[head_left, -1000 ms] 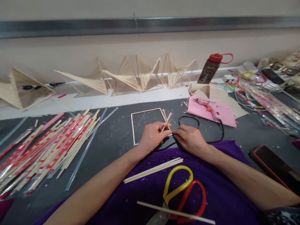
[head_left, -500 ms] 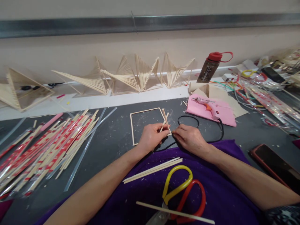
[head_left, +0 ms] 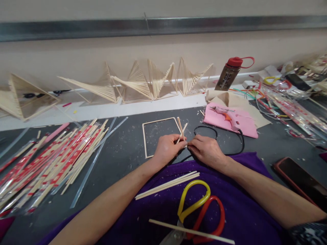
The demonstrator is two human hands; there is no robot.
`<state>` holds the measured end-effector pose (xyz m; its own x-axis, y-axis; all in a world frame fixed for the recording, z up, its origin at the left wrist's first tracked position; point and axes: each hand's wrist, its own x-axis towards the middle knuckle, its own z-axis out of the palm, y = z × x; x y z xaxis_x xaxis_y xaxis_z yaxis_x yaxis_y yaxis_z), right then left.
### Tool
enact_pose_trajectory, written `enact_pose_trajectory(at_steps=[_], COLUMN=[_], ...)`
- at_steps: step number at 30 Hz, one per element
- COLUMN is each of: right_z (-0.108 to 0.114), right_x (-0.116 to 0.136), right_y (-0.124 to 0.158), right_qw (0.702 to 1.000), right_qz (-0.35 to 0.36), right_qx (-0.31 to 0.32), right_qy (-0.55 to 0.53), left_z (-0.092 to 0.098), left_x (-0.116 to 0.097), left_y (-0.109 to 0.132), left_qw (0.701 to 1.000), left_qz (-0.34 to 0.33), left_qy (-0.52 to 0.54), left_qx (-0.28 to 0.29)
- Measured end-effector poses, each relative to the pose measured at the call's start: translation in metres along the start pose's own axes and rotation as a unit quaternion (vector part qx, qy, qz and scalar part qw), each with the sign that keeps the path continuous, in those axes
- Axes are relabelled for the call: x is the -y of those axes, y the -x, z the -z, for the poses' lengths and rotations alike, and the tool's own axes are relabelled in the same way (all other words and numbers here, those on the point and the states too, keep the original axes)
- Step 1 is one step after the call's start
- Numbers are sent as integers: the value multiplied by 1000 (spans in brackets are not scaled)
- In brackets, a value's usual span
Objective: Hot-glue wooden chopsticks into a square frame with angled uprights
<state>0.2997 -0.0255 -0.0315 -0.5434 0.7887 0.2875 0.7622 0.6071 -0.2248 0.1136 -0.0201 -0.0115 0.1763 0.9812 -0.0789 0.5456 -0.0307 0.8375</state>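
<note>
Two short sticks point(head_left: 180, 126): pale raw wood, thin, straight, crossed in a narrow X at the near right corner of the square frame point(head_left: 158, 120). Long axes run away from the person; free ends point toward the wall, one leaning left, one right. Near ends meet between the hands.

Left hand point(head_left: 167, 148): fingers pinched shut on the sticks' near ends, just inside the frame's near right corner. Right hand point(head_left: 207, 152): fingers drawn together, tips nipping the same ends, touching the left fingertips.

Frame: four thin wooden sticks, flat on the dark, crumb-flecked desk point(head_left: 120, 153).

Right of the frame: looped black cable point(head_left: 204, 127), then a glue gun point(head_left: 225, 115) on pink cloth point(head_left: 245, 128). Nearer than the frame: purple cloth point(head_left: 237, 207) carrying long sticks point(head_left: 167, 184) and glossy yellow-and-red-handled scissors point(head_left: 199, 204)
</note>
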Motion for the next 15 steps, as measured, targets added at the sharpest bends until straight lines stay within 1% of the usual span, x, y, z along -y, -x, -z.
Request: enact_pose_trajectory(at_steps=[8, 15], right_z=[0, 2], right_x=[0, 3], right_y=[0, -1], right_qw=[1000, 999], right_qz=[-5, -34], right_qx=[6, 26], right_qy=[-9, -23], left_z=[-1, 1], left_x=[-3, -3], left_y=[-2, -4], left_qw=[999, 999], left_qz=[-38, -19], left_qy=[-36, -27], left_qx=[-7, -7])
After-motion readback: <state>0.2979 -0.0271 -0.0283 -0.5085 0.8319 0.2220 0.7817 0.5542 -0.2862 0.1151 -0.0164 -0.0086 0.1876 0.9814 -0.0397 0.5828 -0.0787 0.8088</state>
